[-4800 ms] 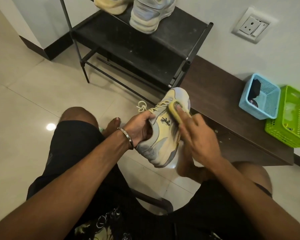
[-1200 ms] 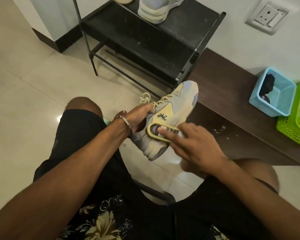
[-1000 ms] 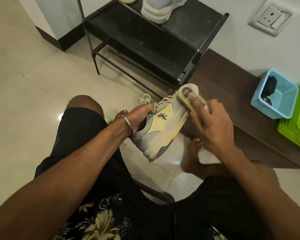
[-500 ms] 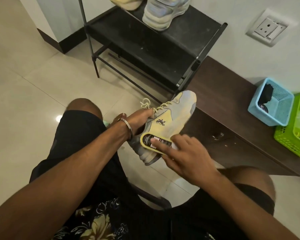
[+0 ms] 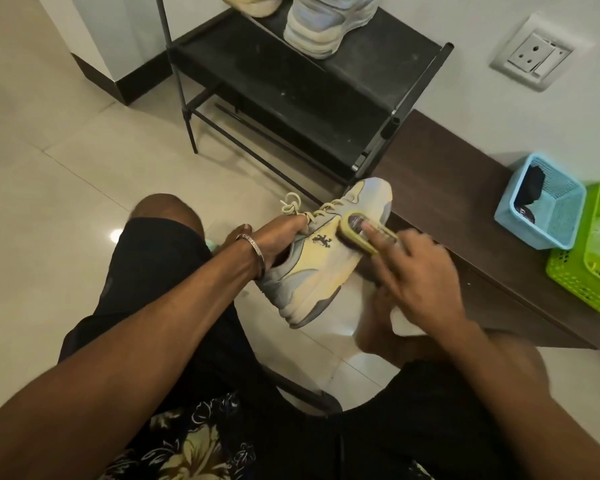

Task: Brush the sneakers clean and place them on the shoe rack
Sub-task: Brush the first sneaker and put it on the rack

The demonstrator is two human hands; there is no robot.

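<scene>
**Brush on the sneaker's side, above the floor**

Gripping the sneaker (image 5: 321, 263) at its collar, the left hand (image 5: 276, 242) has its fingers curled into the shoe's opening and holds it in the air between the knees, toe pointing away towards the brown bench (image 5: 465, 216). The right hand (image 5: 420, 271) holds the yellow-rimmed brush (image 5: 362, 233) pressed against the shoe's side near the toe, forefinger stretched along the brush's back and the other fingers curled round its edge. Behind stands the black shoe rack (image 5: 302, 88), with another pale sneaker (image 5: 326, 22) on its shelf. A blue basket (image 5: 541, 202) and a green basket (image 5: 593, 251) sit on the bench, touching.
</scene>
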